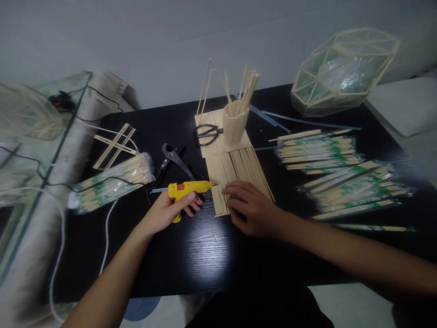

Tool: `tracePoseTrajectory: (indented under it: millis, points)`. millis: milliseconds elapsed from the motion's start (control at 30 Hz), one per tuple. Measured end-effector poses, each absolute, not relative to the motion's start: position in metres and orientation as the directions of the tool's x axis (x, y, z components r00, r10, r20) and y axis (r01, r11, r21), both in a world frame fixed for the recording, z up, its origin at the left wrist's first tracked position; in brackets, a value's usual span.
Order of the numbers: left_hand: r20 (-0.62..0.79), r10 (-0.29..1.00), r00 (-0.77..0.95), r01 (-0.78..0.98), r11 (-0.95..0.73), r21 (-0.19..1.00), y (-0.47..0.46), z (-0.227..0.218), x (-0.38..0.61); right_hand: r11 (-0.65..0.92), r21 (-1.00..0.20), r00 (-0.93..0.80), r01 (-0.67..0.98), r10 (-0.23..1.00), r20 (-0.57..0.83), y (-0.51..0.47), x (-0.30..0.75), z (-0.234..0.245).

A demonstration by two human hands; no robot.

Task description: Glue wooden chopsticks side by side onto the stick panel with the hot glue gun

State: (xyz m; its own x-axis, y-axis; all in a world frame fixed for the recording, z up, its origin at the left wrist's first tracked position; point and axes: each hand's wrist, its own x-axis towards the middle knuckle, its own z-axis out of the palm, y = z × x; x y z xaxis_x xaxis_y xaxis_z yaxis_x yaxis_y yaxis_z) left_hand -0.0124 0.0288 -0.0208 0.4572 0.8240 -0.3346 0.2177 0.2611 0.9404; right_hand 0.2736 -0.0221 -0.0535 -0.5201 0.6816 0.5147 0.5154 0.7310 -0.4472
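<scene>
A yellow hot glue gun is gripped in my left hand, its nozzle pointing right at the left edge of a flat row of thin wooden sticks. My right hand lies over the near part of that row, fingers partly bent and apart; I make out nothing held in them. The row adjoins a pale wooden board. On this board stand a cup made of sticks, holding several loose sticks, and a pair of black-handled scissors.
Pliers lie behind the glue gun. Left are a wrapped bundle of chopsticks and a crossed stick frame. Several wrapped chopsticks cover the right side. A faceted stick-framed vessel stands at the back right. A white cable crosses the table's left.
</scene>
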Motion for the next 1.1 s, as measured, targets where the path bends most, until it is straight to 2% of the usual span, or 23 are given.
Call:
tracePoseTrajectory:
  millis: [400,1100]
  points:
    - [-0.33,0.82,0.468,0.225,0.25,0.942,0.029,-0.021,-0.013,0.725,-0.476,-0.532,0.498,0.689,0.492,-0.022,0.276,-0.054]
    - [-0.364,0.794,0.486,0.066,0.382,0.922,0.016,-0.022,0.002,0.709,-0.482,-0.512,0.515,0.705,0.49,-0.021,0.274,-0.052]
